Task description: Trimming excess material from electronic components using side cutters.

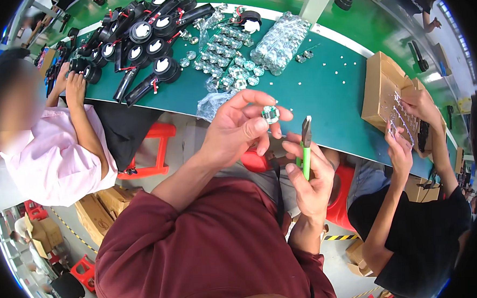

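Note:
Between the thumb and fingers of my left hand (231, 129) is a small round circuit board (270, 114), green and white, held up in front of the table's near edge. My right hand (315, 188) is wrapped round a pair of cutting pliers (306, 148) with bright green handles. Their metal jaws point up, to the right of the board and apart from it; whether the jaws are closed is too small to tell. Beyond my hands, several similar round circuit boards (240, 73) lie in a pile. A clear plastic bag (280, 43) packed with boards lies beside them.
Black round-headed parts with handles (136, 52) are heaped at the back left of the green table (321, 85). White crumbs dot its surface. A cardboard box (374, 90) stands at right, where a co-worker's hands (419, 107) hold a strip. Another person in pink (60, 153) sits at left.

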The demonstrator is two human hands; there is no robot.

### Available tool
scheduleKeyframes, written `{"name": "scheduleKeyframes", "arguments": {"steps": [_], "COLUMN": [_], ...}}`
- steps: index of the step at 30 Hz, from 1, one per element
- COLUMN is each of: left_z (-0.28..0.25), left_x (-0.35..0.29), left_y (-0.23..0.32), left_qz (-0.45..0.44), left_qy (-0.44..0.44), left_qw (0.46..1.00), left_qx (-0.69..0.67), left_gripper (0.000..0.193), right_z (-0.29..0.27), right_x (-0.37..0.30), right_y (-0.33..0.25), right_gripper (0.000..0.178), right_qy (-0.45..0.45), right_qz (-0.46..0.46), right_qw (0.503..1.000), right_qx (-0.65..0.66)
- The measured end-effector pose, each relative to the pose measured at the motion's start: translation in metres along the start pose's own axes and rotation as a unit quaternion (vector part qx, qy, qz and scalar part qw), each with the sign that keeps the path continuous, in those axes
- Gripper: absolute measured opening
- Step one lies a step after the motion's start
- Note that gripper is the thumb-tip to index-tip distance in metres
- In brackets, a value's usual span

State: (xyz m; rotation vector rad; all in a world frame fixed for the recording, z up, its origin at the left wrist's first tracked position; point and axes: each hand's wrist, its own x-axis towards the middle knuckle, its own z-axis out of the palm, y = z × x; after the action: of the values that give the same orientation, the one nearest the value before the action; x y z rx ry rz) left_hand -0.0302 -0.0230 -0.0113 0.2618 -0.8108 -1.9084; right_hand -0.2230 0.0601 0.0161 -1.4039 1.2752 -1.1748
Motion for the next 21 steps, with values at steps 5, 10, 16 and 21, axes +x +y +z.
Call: {"name": "scheduleKeyframes", "arguments": {"steps": [5, 10, 16, 21], "left_z": [0.007, 0.02, 0.036, 0.035], "left_x": [-0.007, -0.013, -0.008, -0.014], "left_y": [-0.001, 0.009, 0.011, 0.01], "left_qz": [0.04, 0.135, 0.188, 0.183], "left_qy": [-0.017, -0.06, -0.098, -0.076], "left_qw": [0.993, 0.899, 0.815, 0.835], "left_qx": [0.112, 0.412, 0.539, 0.513], "left_gripper": [0.03, 0.02, 0.019, 0.026], "right_z": [0.01, 0.009, 0.011, 0.016], "right_x": [0.004, 0.014, 0.011, 0.013], "right_y": [-0.012, -0.013, -0.01, -0.001], "right_gripper": [0.025, 0.018, 0.014, 0.008], "right_qy": [0.072, 0.07, 0.097, 0.068], "right_qz": [-0.084, -0.075, -0.091, -0.072], "right_qw": [0.994, 0.995, 0.991, 0.991], "right_qx": [-0.027, -0.01, 0.028, 0.087]}}
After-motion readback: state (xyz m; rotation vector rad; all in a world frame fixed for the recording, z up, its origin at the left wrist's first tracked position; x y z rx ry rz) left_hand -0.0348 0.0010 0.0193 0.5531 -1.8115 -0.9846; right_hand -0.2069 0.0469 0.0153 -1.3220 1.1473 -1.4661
